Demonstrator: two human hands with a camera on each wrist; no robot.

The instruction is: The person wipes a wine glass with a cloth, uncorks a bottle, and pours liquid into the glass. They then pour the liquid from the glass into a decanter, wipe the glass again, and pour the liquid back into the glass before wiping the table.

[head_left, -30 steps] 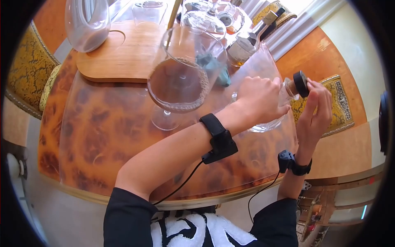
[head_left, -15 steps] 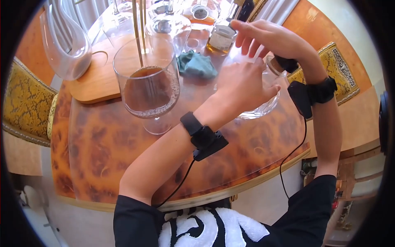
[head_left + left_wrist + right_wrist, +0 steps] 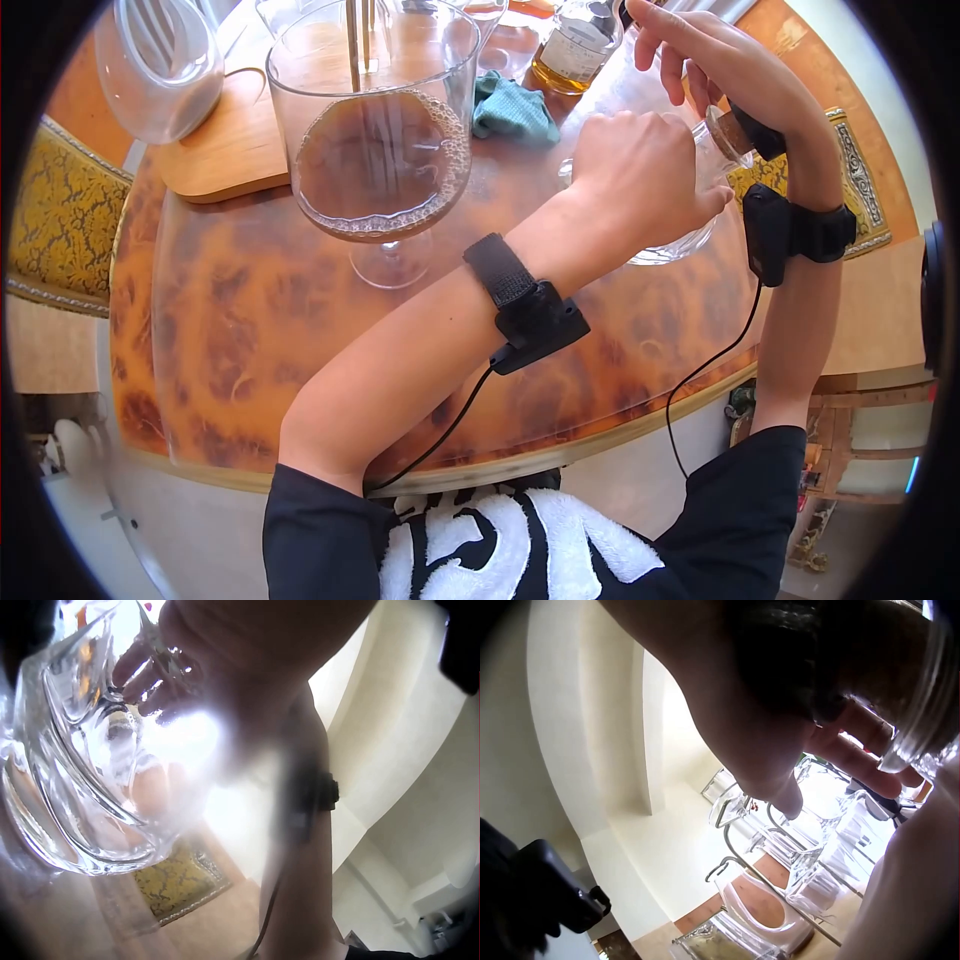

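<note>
My left hand point(image 3: 640, 165) grips a clear cut-glass decanter point(image 3: 680, 245) around its neck, and the decanter leans to the right over the table. Its ribbed glass body fills the left side of the left wrist view. A cork stopper point(image 3: 732, 132) with a black cap point(image 3: 765, 138) sits at the mouth. My right hand point(image 3: 735, 65) has its palm against the cap, its fingers extended past the neck. In the right wrist view the black cap point(image 3: 780, 667) lies dark under the palm. The left fingers are mostly hidden behind the back of that hand.
A large stemmed glass of frothy brown liquid point(image 3: 385, 170) stands left of the hands. Beyond are a crumpled teal cloth point(image 3: 515, 108), a bottle of amber liquid point(image 3: 578, 50), a wooden board point(image 3: 230, 150) and a curved glass vessel point(image 3: 160, 75). A patterned chair point(image 3: 860, 180) is at the right.
My right hand has gone from fingertips on the black cap to its palm against it, fingers reaching forward. The left hand keeps its grip on the decanter. The head view has shifted.
</note>
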